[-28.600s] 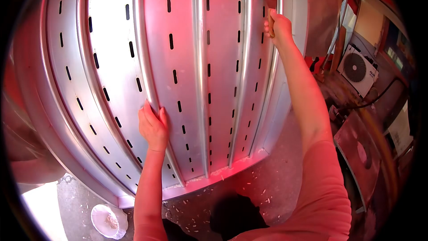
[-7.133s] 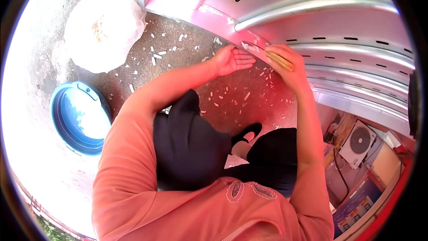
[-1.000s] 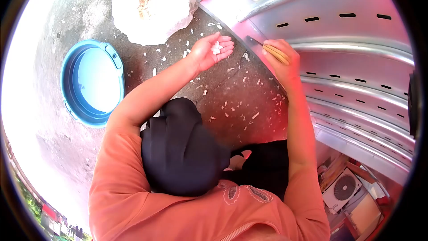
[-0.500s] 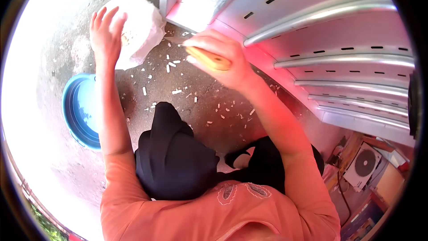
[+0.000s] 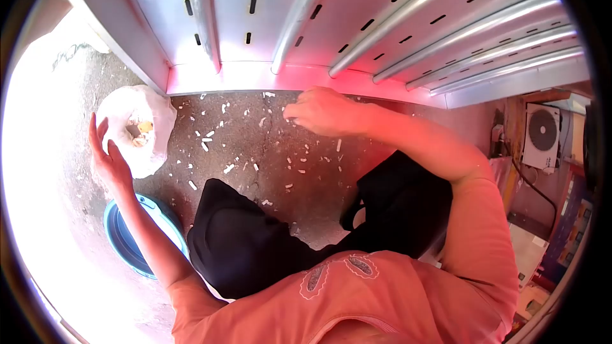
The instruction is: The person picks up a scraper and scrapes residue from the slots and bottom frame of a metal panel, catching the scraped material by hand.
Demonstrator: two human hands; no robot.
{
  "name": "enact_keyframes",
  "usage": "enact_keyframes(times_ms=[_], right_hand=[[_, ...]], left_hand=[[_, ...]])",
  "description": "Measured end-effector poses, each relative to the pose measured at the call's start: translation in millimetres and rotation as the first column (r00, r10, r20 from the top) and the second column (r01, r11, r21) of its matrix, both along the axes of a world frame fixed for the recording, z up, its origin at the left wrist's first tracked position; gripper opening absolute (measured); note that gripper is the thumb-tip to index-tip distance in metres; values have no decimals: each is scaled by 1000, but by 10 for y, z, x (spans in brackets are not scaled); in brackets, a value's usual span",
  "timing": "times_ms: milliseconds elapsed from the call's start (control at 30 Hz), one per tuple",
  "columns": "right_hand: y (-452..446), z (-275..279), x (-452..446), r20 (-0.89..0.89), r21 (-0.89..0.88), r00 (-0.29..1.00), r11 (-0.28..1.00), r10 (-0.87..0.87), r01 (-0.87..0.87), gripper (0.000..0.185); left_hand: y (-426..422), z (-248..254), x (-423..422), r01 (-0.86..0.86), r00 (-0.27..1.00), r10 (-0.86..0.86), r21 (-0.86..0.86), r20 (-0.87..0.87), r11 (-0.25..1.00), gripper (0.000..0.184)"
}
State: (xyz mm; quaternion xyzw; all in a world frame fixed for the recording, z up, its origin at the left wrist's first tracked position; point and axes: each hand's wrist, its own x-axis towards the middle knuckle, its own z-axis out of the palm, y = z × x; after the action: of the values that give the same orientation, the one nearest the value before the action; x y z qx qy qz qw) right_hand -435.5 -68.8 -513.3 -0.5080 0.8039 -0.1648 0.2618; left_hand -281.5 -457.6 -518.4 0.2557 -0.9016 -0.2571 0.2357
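Observation:
My left hand [image 5: 111, 160] is at the left, fingers spread, beside a white plastic bag [image 5: 157, 150] on the ground. Inside the bag's mouth lies a small orange-yellow item [image 5: 145, 126] among pale bits. Whether my fingertips touch the bag's edge I cannot tell. Right of centre, my right hand [image 5: 326, 113] is closed with its back to me, above the ground near the foot of the metal panel. Its curled fingers hide whatever may be in them.
A slatted metal panel [image 5: 357, 44] with tubular bars spans the top. White scraps [image 5: 229, 168] litter the concrete. A blue basin [image 5: 137, 248] stands below my left forearm. At the right is a box with a round fan grille [image 5: 542, 130].
My view has turned right. My right hand, which held a yellow-handled tool like a knife, has moved away from the bag; that tool no longer shows. My left hand stays open beside the bag.

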Motion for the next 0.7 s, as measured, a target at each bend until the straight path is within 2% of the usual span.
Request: enact_keyframes(times_ms=[33, 67, 100, 167, 233, 300, 333, 367, 400, 467, 500, 600, 700], right_hand=[[329, 123, -38, 44, -20, 999, 999, -30, 31, 14], [604, 389, -27, 91, 17, 993, 997, -80, 79, 21], [833, 726, -5, 133, 52, 983, 991, -127, 121, 29], [1249, 1230, 165, 131, 260, 967, 949, -217, 177, 40], [1663, 1486, 456, 87, 201, 982, 968, -169, 149, 45], [1948, 1576, 737, 108, 312, 977, 939, -186, 144, 48], [1988, 1577, 800, -110, 176, 988, 976, -109, 128, 45], [2064, 1539, 831, -110, 117, 984, 981, -142, 155, 44], [2150, 1476, 810, -112, 55, 979, 983, -171, 178, 43], [2243, 1383, 737, -115, -46, 974, 980, -196, 192, 39], [2263, 1366, 708, -105, -42, 978, 983, -180, 176, 39], [2317, 1292, 589, -47, -47, 994, 994, -98, 96, 39], [2445, 1201, 490, -16, -52, 1000, 998, -24, 23, 41]], left_hand=[[232, 167, -125, 115, 992, -122, -147, -40, 982, 46], [416, 332, -205, 198, 980, -196, -143, 27, 970, 63], [554, 431, -301, 278, 959, -285, -212, -3, 937, 60], [858, 646, -429, 419, 904, -427, -235, 16, 877, 57], [1193, 885, -453, 596, 802, -595, -13, 45, 803, 51], [1387, 1026, -392, 722, 644, -761, 265, 84, 640, 46], [1508, 1121, -326, 712, 589, -804, 416, 86, 566, 46], [1601, 1186, -254, 749, 518, -849, 424, 103, 509, 46], [1721, 1291, -159, 718, 487, -861, 495, 146, 489, 45], [1874, 1426, 33, 686, 460, -862, 532, 211, 496, 42], [1944, 1477, 102, 658, 451, -857, 556, 251, 509, 41], [2005, 1482, 232, 832, 436, -833, 202, 340, 517, 36], [1950, 1496, 267, 926, 293, -884, 123, 364, 357, 33]])
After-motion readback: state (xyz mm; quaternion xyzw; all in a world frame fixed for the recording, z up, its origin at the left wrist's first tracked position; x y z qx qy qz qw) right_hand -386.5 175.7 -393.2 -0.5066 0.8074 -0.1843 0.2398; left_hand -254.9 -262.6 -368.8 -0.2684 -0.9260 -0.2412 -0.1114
